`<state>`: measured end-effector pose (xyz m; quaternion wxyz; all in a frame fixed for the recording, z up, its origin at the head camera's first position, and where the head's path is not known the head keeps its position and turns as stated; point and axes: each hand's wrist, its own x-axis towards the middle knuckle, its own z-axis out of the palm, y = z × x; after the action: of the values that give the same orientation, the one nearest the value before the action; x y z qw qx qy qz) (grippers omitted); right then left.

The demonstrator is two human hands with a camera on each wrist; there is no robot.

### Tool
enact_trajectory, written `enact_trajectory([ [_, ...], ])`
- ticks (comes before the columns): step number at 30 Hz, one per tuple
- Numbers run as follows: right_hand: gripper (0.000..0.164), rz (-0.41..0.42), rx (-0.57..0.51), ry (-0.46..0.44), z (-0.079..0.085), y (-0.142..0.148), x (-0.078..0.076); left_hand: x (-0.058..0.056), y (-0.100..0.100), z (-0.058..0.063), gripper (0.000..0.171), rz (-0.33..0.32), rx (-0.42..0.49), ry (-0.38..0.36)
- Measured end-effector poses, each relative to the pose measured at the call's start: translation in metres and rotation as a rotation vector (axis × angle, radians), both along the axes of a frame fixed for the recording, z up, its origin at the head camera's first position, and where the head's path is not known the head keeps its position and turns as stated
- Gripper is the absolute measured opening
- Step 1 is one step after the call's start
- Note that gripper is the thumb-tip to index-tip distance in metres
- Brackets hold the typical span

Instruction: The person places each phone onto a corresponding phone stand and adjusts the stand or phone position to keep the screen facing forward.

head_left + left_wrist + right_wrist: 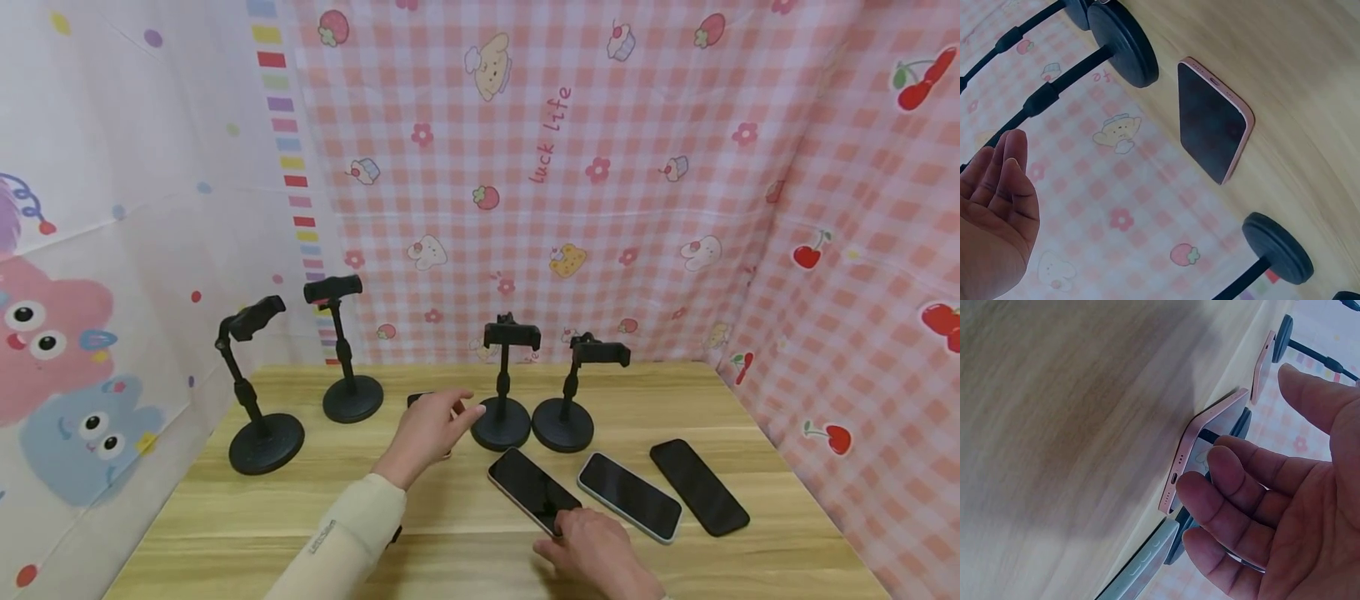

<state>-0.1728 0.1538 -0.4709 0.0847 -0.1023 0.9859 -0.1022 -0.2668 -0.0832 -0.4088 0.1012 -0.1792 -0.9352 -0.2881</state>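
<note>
My left hand (427, 429) hovers with loosely bent fingers over the table, just left of a black phone stand (501, 427). Beneath it, largely covered in the head view, lies a pink-edged phone (1213, 119), its dark screen facing up. My right hand (596, 546) is at the near end of another pink-edged phone (528, 487), which lies flat. In the right wrist view its fingers (1210, 503) are relaxed beside that phone's port edge, holding nothing. Right of it lie a phone in a pale case (630, 497) and a black phone (700, 487).
A second black stand (562, 425) stands close by the one near my left hand. Two more, a taller stand (352, 400) and a tilted-head stand (267, 443), are on the left. Patterned cloth (570, 208) hangs behind the wooden table (450, 550) and at its sides.
</note>
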Motion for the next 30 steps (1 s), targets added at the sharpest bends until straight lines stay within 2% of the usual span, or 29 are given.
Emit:
enact_trajectory([
  [5,0.040,0.004,-0.005,-0.009,0.000,0.000,0.001,-0.013,0.007,0.000,0.045,0.017,0.021,-0.026],
  [13,0.039,0.023,-0.016,0.041,-0.002,0.002,0.002,-0.032,0.021,-0.002,0.046,0.030,0.032,-0.075],
  [20,0.038,0.019,-0.031,0.007,-0.002,0.002,0.001,-0.050,0.030,0.003,0.047,0.045,0.061,-0.114],
  [30,0.038,0.017,-0.040,-0.017,-0.001,0.003,0.000,-0.069,0.044,0.012,0.048,0.018,0.053,-0.058],
])
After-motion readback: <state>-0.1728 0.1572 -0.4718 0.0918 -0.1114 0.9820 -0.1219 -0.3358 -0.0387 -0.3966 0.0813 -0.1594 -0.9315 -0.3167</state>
